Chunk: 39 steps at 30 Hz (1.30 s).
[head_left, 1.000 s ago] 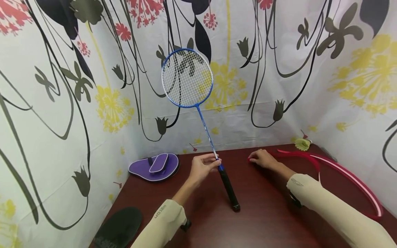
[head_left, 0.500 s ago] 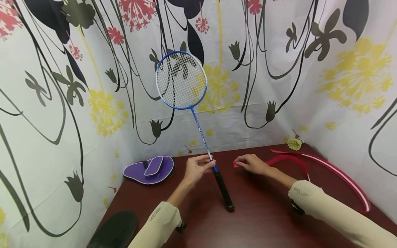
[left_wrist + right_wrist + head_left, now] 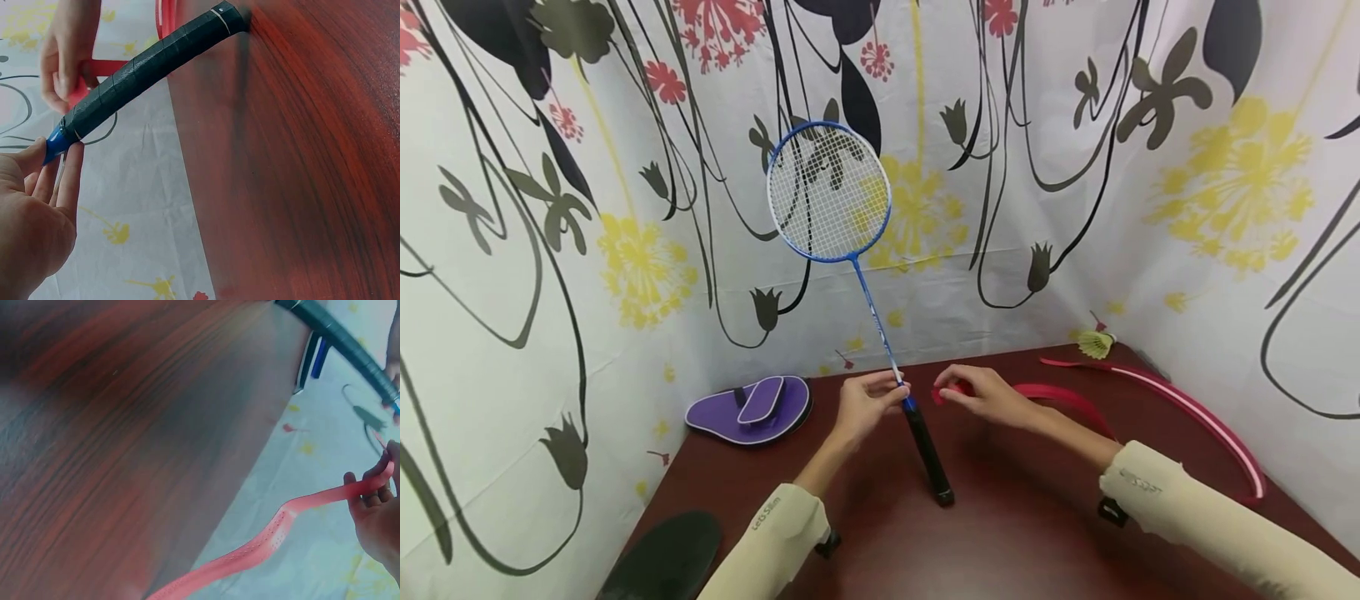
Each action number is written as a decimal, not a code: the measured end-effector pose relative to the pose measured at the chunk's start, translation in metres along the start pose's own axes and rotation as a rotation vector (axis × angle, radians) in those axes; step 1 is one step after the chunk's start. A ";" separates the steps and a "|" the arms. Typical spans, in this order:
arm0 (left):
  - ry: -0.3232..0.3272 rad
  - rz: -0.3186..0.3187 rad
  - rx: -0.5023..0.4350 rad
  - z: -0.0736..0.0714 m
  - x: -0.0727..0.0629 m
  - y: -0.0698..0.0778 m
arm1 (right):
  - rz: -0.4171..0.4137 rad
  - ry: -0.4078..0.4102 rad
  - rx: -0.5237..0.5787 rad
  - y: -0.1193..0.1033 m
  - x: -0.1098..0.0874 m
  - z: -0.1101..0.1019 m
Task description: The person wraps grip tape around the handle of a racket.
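Handle (image 3: pixel 928 454), black, slopes down below the left hand (image 3: pixel 865 408), whose fingers pinch the badminton racket (image 3: pixel 866 292) just above it — a narrow hold, so a pull could turn it. Beside them, the right hand (image 3: pixel 988 396) pinches the red perforated grip tape (image 3: pixel 247 559) near one end; its slack, trailing behind the fingers, may twist. Racket head (image 3: pixel 829 192), beyond the left fingers — its weight could tip everything.

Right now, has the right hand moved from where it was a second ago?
Yes. In the head view, the right hand has moved leftward, farther from the yellow shuttlecock and closer to the black racket handle.
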<state>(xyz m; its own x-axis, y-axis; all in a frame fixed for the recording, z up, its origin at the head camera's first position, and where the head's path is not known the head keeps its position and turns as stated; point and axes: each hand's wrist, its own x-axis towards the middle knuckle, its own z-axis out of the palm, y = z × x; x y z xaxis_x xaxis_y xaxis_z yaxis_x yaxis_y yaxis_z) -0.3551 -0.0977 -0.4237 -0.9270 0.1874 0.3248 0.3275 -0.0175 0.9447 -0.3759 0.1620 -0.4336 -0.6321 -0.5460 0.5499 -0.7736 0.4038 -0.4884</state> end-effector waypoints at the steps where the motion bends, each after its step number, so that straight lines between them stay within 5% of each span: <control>1: -0.001 0.004 0.005 0.000 0.000 0.000 | -0.005 0.006 0.014 -0.003 0.001 0.000; 8: 0.001 0.027 0.041 0.004 0.002 0.000 | -0.063 0.049 0.047 -0.020 0.008 0.005; 17: 0.013 0.036 0.080 0.006 0.003 0.003 | 0.023 -0.015 0.063 -0.029 0.013 0.018; 26: 0.013 0.023 0.113 0.005 0.000 0.004 | 0.066 0.013 0.088 -0.031 0.011 0.032; 39: 0.040 0.080 0.201 0.006 0.000 0.002 | 0.123 -0.030 0.068 -0.034 0.014 0.029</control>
<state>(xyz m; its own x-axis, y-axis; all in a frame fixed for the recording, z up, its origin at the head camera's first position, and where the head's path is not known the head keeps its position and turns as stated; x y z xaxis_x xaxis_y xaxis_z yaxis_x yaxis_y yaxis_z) -0.3533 -0.0915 -0.4218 -0.9018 0.1539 0.4037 0.4264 0.1658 0.8892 -0.3570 0.1190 -0.4292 -0.7194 -0.5173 0.4634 -0.6851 0.4190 -0.5958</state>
